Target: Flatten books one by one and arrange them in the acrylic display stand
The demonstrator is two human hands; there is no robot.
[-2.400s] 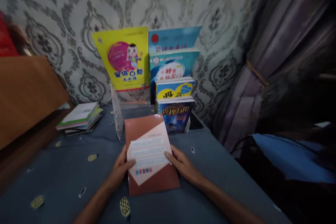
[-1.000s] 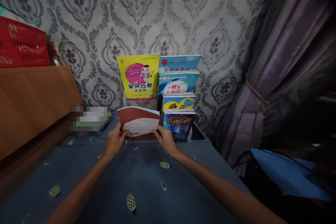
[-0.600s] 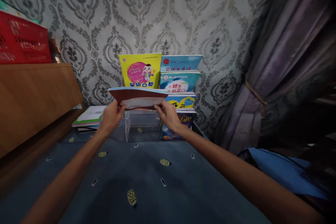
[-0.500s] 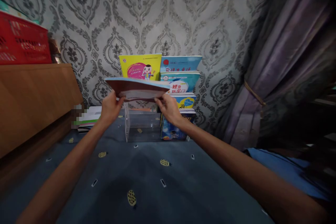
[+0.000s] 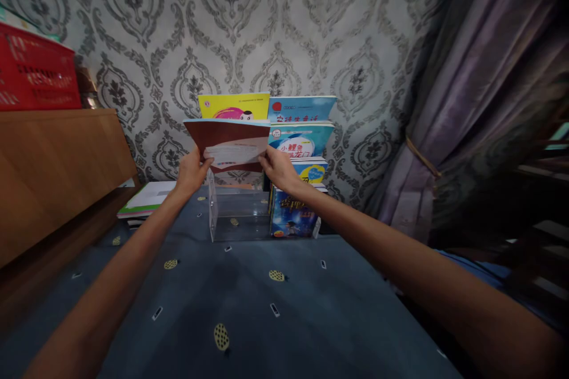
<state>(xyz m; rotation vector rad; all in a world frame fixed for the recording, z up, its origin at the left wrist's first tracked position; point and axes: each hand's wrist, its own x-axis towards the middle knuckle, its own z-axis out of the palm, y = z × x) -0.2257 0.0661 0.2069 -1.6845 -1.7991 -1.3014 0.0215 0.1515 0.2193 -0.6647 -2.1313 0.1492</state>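
Between my two hands is a thin book [image 5: 235, 143] with a dark red-brown face toward me and a pale blue top edge. My left hand [image 5: 192, 170] pinches its lower left corner, and my right hand [image 5: 279, 167] grips its lower right side. The book is tilted above the left part of a clear acrylic rack [image 5: 240, 226]. Behind it stands a yellow book [image 5: 233, 105], partly covered. Several books fill the rack's right side in tiers: a blue one [image 5: 306, 108], a teal one [image 5: 322, 135] and a dark blue one [image 5: 291, 219] in front.
A stack of books and papers [image 5: 144, 198] lies to the left on the dark blue patterned cloth [image 5: 249, 296]. Further left, a red basket [image 5: 40, 71] sits on a wooden cabinet [image 5: 62, 160]. A tied purple curtain [image 5: 427, 130] hangs at right, before the patterned wall.
The book in my hands has tipped more upright, so more of its red-brown face shows. It now covers more of the yellow book. The view has shifted slightly.
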